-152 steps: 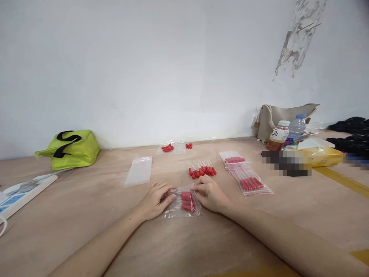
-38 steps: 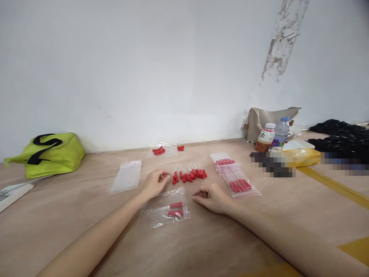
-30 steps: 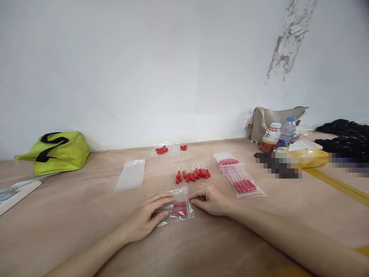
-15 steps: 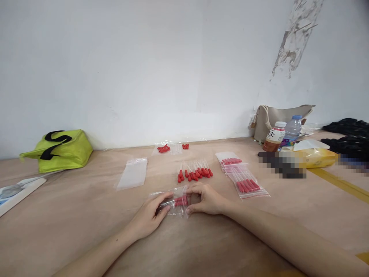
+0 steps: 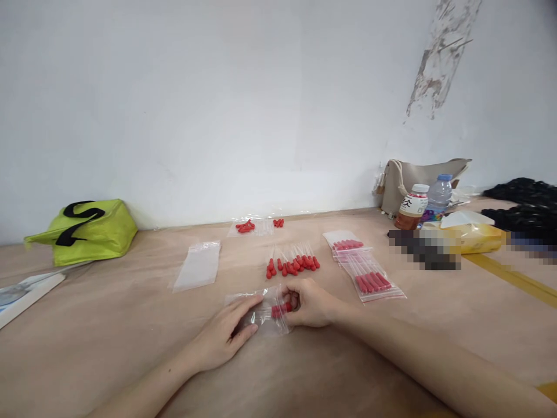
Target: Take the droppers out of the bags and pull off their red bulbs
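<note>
Head view: clear plastic zip bag [image 5: 263, 328] lies on the brown paper-like table cover [image 5: 143, 313], between the hands, bagged red-bulbed droppers with thin clear stems [image 5: 278, 312] inside, bulbs at the right end. Left hand [image 5: 223, 334] is loosely spread, thumb apart, resting over the bag's left end. Right hand [image 5: 310, 303] is half curled at the other end, by the bulbs; can't tell if it pinches bulbs, film or both. Risks, my read: film creeps if left-hand pressure is light; stems cross if pushed unevenly; a bulb caught in the zip line keeps it from meeting. Loose pile of red-bulbed droppers [image 5: 295, 265] sits just beyond, easy to knock with a knuckle. Materials: film thin, glossy, wrinkled; bulbs rubbery-looking, rounded; stems slim, transparent, glass or plastic unclear. Flat milky plastic bags [image 5: 198, 266] left, filled zip bags with pinkish edges [image 5: 369, 276] right.
</note>
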Action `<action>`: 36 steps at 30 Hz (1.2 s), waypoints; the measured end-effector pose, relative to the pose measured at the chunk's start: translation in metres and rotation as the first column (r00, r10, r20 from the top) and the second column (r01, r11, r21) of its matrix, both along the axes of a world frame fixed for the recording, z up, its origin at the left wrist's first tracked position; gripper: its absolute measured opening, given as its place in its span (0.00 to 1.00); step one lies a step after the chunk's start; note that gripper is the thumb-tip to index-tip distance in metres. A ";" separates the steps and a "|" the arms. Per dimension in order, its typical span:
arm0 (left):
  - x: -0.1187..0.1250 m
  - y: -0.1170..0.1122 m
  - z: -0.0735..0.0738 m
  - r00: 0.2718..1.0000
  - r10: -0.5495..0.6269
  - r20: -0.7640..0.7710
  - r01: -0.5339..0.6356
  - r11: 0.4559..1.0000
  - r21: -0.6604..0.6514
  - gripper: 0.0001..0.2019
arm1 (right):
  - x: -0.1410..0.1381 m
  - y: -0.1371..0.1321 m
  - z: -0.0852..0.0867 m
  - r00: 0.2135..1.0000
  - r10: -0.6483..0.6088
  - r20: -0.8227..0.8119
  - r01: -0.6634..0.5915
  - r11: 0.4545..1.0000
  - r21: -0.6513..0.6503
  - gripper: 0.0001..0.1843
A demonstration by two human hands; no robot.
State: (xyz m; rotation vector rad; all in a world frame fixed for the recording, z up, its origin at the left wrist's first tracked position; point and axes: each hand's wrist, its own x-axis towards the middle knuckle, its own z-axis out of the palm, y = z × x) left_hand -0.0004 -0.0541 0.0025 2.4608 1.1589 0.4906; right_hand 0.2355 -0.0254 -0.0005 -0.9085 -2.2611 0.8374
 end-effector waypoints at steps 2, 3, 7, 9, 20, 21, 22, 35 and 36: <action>-0.001 -0.001 0.003 0.996 -0.062 -0.060 0.063 0.998 0.004 0.24 | 0.004 0.002 0.003 0.998 -0.004 0.070 0.000 0.998 0.055 0.11; -0.001 -0.001 0.004 0.992 -0.091 -0.093 0.092 0.996 0.007 0.25 | 0.005 0.002 0.004 0.995 -0.013 0.098 0.005 0.997 0.079 0.12; 0.000 -0.002 0.006 0.971 -0.149 -0.187 0.159 0.987 0.037 0.25 | 0.004 0.003 0.002 0.993 -0.049 0.105 0.043 0.997 0.063 0.11; 0.000 -0.002 0.007 0.964 -0.154 -0.215 0.168 0.985 0.045 0.24 | 0.006 0.004 0.000 0.996 -0.051 0.072 0.048 0.998 0.042 0.09; 0.000 0.000 0.007 0.960 -0.160 -0.229 0.171 0.985 0.030 0.22 | 0.055 0.002 -0.005 0.876 -0.248 -0.414 -0.072 0.782 -0.619 0.19; 0.000 0.000 0.007 0.959 -0.160 -0.234 0.171 0.985 0.027 0.22 | 0.062 0.002 -0.004 0.866 -0.291 -0.407 -0.035 0.776 -0.630 0.19; 0.001 0.000 0.008 0.956 -0.159 -0.245 0.169 0.985 0.021 0.22 | 0.069 0.003 -0.001 0.855 -0.335 -0.395 0.013 0.777 -0.629 0.19; 0.025 0.002 0.021 0.940 -0.172 -0.295 0.223 0.963 0.150 0.22 | 0.036 0.069 0.036 0.848 -0.332 -0.413 0.516 0.698 0.496 0.08; 0.029 0.004 0.020 0.931 -0.198 -0.308 0.253 0.955 0.152 0.23 | 0.027 0.073 0.030 0.891 -0.309 -0.334 0.453 0.663 0.596 0.08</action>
